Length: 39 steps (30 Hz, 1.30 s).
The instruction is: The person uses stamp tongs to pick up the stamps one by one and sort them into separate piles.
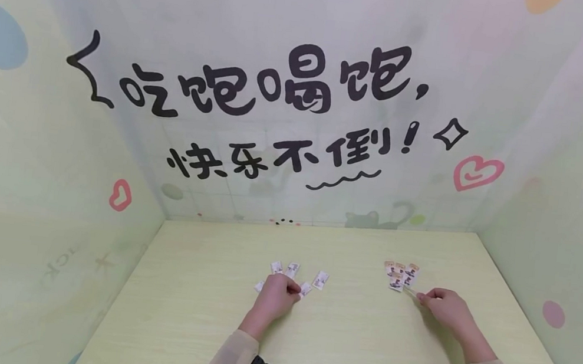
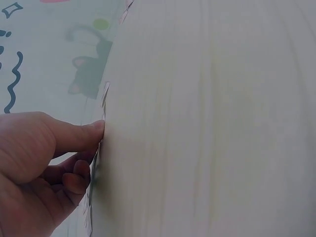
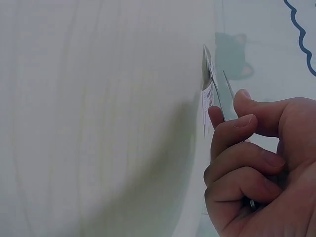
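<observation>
Head view: pale wood bench [image 1: 339,341] inside a booth with printed walls; back wall [image 1: 285,39] carries large black Chinese lettering and a pink heart [image 1: 476,173]. Left hand [image 1: 276,296] rests on the bench mid-left, fingers curled, amid a loose scatter of small white paper tags [image 1: 321,280] lying flat; its fingertips touch the tags nearest it. Right hand [image 1: 445,308] sits well apart to the right, gripping thin metal tweezers [image 1: 410,290] whose tips reach a tight cluster of orange-edged tags [image 1: 400,274] lying flat on the bench. Black wrist mounts visible at both sleeves. Left wrist view: left hand [image 2: 34,163] with thumb pressed against the bench surface [image 2: 207,118], other fingers curled under; edges of paper tags [image 2: 105,94] seen edge-on just beside the thumb; whether a tag is actually pinched cannot be told. Right wrist view: right hand [image 3: 261,168] closed round the tweezers [image 3: 222,96], thumb and forefinger pinching the two blades; tweezer tips lie at a printed tag [image 3: 207,94] on the bench [image 3: 98,118], contact too fine to confirm.
</observation>
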Tool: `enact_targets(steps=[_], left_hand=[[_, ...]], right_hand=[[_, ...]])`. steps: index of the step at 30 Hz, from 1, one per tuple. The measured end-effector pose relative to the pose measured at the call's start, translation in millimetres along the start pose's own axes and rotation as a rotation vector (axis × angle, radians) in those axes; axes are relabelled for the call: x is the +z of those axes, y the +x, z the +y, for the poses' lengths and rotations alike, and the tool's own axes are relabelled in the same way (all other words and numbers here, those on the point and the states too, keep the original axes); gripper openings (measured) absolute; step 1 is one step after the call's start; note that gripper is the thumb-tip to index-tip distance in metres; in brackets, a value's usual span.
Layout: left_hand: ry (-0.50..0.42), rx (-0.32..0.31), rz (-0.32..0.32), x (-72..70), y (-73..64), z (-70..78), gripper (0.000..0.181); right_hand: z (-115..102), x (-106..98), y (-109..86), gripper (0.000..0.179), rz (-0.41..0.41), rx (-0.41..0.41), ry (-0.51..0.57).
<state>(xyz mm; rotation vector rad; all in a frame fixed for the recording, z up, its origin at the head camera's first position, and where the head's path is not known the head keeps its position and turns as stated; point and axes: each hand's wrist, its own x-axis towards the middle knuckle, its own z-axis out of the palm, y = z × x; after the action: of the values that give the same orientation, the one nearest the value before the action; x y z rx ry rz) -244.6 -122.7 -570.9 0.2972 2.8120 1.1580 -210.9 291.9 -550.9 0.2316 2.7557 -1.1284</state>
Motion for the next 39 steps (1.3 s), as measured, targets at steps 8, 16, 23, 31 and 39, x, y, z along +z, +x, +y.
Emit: enact_targets(steps=[8, 16, 23, 31, 39], left_hand=[[-0.012, 0.005, 0.003, -1.1, -1.4, -0.3, 0.009], [0.001, 0.018, 0.003, -1.4, -1.8, -0.5, 0.009], [-0.006, 0.014, -0.003, -1.9, -3.2, 1.4, 0.009], [-0.022, 0.011, 0.011, 0.0, -2.8, -0.3, 0.008], [-0.009, 0.028, 0.021, 0.5, -3.6, -3.0, 0.008]], right_hand=[[1, -7, -4.7, 0.039, 0.020, -0.002, -0.050], [3, -10, -8.7, 0.042, 0.044, -0.020, -0.068], [-4, -1, -7.5, 0.038, 0.059, -0.036, -0.041], [-35, 31, -2.2, 0.028, 0.041, -0.109, -0.018], [-67, 71, 1.8, 0.023, -0.017, -0.188, -0.017]])
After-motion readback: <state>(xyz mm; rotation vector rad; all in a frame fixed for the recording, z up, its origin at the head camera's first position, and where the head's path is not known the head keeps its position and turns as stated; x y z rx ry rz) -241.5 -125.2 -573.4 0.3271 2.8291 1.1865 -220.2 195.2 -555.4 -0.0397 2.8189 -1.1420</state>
